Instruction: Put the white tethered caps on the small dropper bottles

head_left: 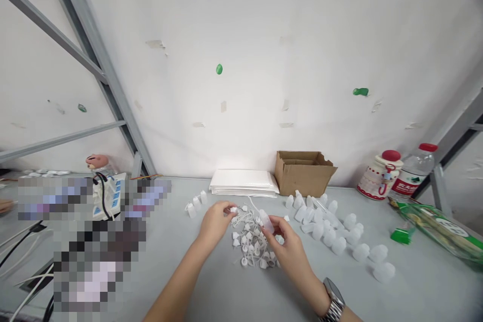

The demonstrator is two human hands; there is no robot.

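My right hand (285,241) is closed around a small frosted white plastic bottle (265,222), held tilted with a thin white cord or tube running from its top. The fingers of my left hand (216,220) pinch a small white cap (234,210). Between and below the hands lies a pile of white caps with cords (247,249) on the grey table. To the right, several frosted bottles (329,236) are spread out, some standing and some lying. A few capped bottles (196,203) stand in a short row left of my left hand.
Behind the pile are a stack of white padded envelopes (243,179) and an open cardboard box (305,176). A red-lidded jar (378,181), a large plastic bottle (415,171) and a green food packet (441,226) are at right. A power strip (113,196) with cables is at left.
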